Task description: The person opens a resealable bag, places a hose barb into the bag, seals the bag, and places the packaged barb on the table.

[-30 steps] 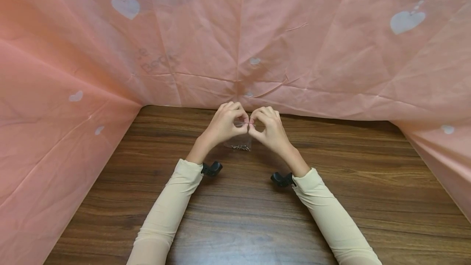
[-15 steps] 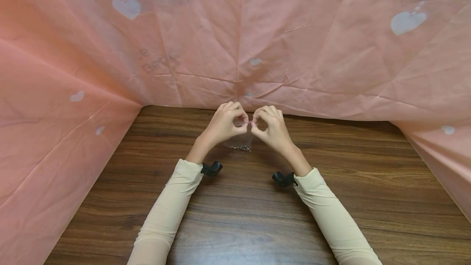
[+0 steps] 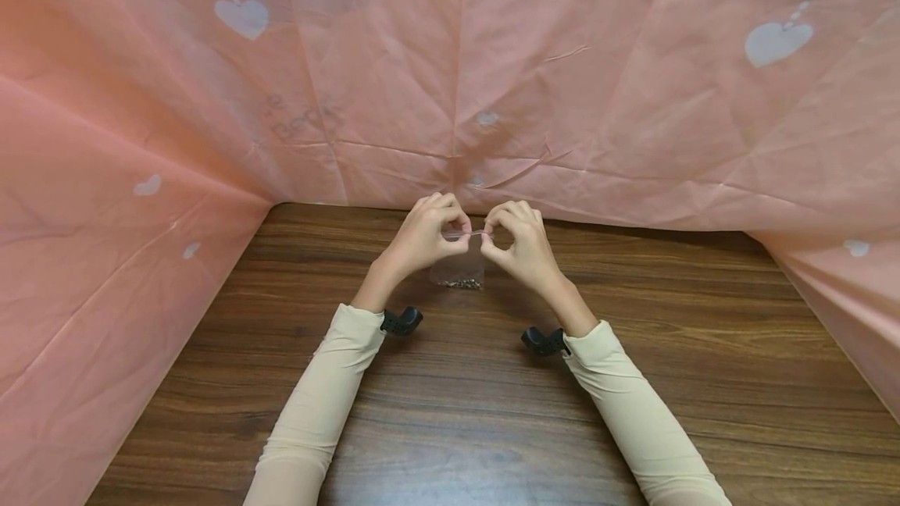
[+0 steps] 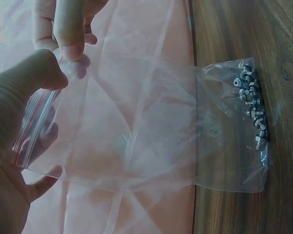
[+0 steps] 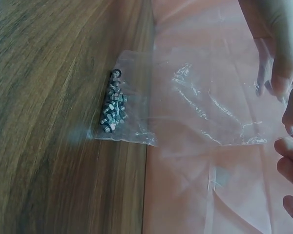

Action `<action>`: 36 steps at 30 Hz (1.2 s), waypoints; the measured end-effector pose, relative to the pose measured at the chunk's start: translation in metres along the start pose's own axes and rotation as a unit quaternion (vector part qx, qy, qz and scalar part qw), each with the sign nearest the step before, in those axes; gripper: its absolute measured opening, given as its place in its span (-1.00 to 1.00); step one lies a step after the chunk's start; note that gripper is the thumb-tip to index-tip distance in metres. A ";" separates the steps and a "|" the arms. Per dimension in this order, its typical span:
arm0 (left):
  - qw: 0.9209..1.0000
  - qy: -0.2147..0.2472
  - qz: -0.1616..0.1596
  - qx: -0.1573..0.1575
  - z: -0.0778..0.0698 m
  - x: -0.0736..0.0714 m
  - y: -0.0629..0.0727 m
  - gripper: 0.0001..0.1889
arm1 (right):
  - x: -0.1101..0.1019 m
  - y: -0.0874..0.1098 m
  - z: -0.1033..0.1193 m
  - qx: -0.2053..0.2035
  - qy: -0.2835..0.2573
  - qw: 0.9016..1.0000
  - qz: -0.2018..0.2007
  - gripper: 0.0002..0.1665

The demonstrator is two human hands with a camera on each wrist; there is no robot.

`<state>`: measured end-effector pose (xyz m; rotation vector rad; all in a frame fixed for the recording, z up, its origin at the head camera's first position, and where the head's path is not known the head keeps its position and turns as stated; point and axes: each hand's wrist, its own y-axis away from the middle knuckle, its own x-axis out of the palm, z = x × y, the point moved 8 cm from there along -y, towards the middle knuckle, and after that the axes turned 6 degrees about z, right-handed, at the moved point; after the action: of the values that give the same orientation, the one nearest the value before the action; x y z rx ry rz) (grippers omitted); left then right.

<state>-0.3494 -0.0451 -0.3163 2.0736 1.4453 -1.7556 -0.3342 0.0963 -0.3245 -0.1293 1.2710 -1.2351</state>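
Observation:
A clear plastic zip bag (image 4: 136, 122) hangs between my two hands, its zip edge at the top. My left hand (image 3: 425, 234) pinches that edge between thumb and fingers; in the left wrist view the edge shows red and white lines. Just to the right, my right hand (image 3: 519, 244) pinches the same edge near its right end, with a small gap between the hands. Small shiny metal pieces (image 5: 114, 105), which look like screws, are heaped along the bag's bottom. Whether the zip is sealed under the fingers cannot be made out.
The dark wood-grain table (image 3: 450, 412) spreads below the hands. A pink cloth (image 3: 598, 100) with white hearts hangs behind it and at both sides. Each wrist wears a black camera mount, one on the left wrist (image 3: 403, 322) and one on the right wrist (image 3: 543, 341).
The hands, close together at the fingertips one second ago, have drawn slightly apart along the bag's edge. My right hand shifted a little right, my left a little left. Both keep their pinch.

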 end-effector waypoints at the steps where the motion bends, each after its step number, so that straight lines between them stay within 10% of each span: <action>1: 1.000 0.000 0.001 0.000 0.000 0.000 0.000 -0.97 | 0.000 0.000 0.000 0.001 -0.001 1.000 -0.001 -0.89; 36: 1.000 0.012 0.006 -0.006 0.002 -0.002 -0.001 -0.97 | 0.001 -0.002 0.003 -0.001 -0.027 1.000 0.004 -0.91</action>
<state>-0.3510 -0.0474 -0.3148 2.0989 1.4420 -1.7188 -0.3331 0.0934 -0.3229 -0.1564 1.2249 -1.2158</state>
